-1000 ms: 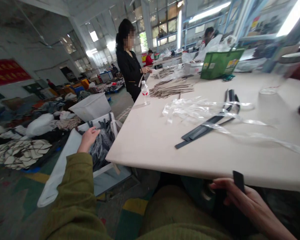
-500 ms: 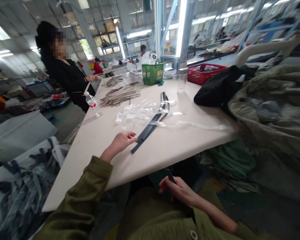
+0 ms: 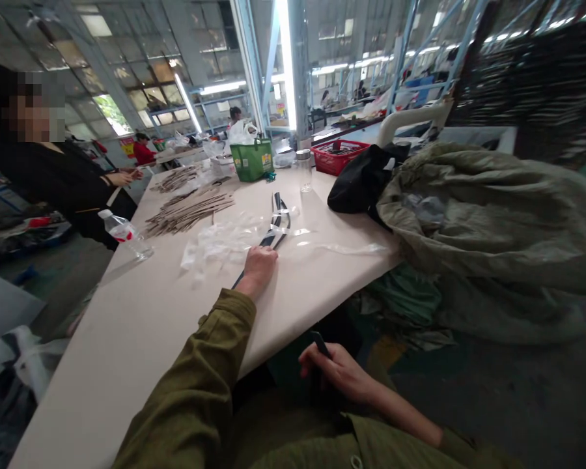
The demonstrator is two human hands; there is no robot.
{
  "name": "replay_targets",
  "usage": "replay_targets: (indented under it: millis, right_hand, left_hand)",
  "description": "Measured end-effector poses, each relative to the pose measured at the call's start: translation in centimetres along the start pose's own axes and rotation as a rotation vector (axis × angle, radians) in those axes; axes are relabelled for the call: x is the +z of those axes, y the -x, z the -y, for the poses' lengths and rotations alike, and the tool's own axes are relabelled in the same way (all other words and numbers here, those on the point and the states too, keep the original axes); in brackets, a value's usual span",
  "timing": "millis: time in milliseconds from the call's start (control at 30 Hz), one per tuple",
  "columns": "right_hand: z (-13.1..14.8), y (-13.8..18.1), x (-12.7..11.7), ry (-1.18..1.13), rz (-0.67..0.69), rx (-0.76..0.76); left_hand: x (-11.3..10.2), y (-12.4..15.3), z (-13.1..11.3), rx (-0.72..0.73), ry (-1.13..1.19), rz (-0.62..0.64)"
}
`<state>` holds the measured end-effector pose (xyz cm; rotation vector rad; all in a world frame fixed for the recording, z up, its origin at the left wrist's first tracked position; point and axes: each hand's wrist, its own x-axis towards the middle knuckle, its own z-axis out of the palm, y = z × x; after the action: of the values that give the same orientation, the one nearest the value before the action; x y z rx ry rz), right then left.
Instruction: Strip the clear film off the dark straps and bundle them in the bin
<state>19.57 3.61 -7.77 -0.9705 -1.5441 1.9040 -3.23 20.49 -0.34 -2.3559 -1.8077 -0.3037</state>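
Cream-coloured, the table [image 3: 141, 312] runs from the near left toward the back, and a grey-green sack [image 3: 498, 202] bulges at its right end. A co-worker [image 3: 53, 163] in black stands by its left edge. A black bag [image 3: 356, 181] lies beside the sack, a red basket [image 3: 328, 164] behind it and a green bag [image 3: 251, 161] farther left. Brown strips [image 3: 190, 213] lie in loose piles along the table's far left part. Clear ribbons [image 3: 215, 241] spread over the middle, some crossing the dark strips [image 3: 268, 240], which lie there too. A bottle [image 3: 125, 234] is near the left edge, a jar [image 3: 304, 172] between the green bag and the black one. The left hand [image 3: 258, 268] is on the near part of the dark strips, fingers drawn in; whether it grips them I cannot tell. The right hand [image 3: 339, 371], below the near edge, is closed round a dark piece [image 3: 321, 344] whose tip shows above the fingers.
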Motion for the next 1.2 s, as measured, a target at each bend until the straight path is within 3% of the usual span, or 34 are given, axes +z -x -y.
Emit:
replay_targets:
  millis: [100, 267, 400, 500, 600, 833, 967, 1200]
  right_hand:
    - [2.7, 0.1, -3.3, 0.02, -0.185, -0.088]
    - [10.1, -0.1, -8.5, 0.036, -0.535, -0.297]
    - [15.5, -0.5, -9.3, 0.045, -0.6, -0.42]
    - [17.8, -1.0, -8.7, 0.148, -0.532, -0.464]
    - [18.8, -2.0, -7.5, 0.206, -0.386, -0.447]
    - [19.1, -5.2, -1.1, 0.244, 0.037, -0.343]
    - [19.2, -7.2, 1.5, 0.207, 0.053, -0.321]
    - [18.1, -8.8, 2.8, 0.091, 0.098, -0.229]
  left_hand:
    - [-2.1, 2.0, 1.2, 0.078, 0.002, -0.085]
    - [-7.7, 6.3, 3.5, 0.376, -0.079, -0.493]
    - [-12.4, 8.9, 4.2, 0.469, -0.154, -0.662]
    - [-15.0, 10.1, 3.7, 0.485, -0.124, -0.807]
    - [-16.0, 10.5, 3.0, 0.477, -0.012, -0.879]
    - [-14.0, 9.1, 1.3, 0.399, 0.13, -0.849]
    - [-13.2, 8.6, 0.2, 0.432, 0.145, -0.799]
    - [-12.6, 7.7, 0.3, 0.458, 0.15, -0.798]
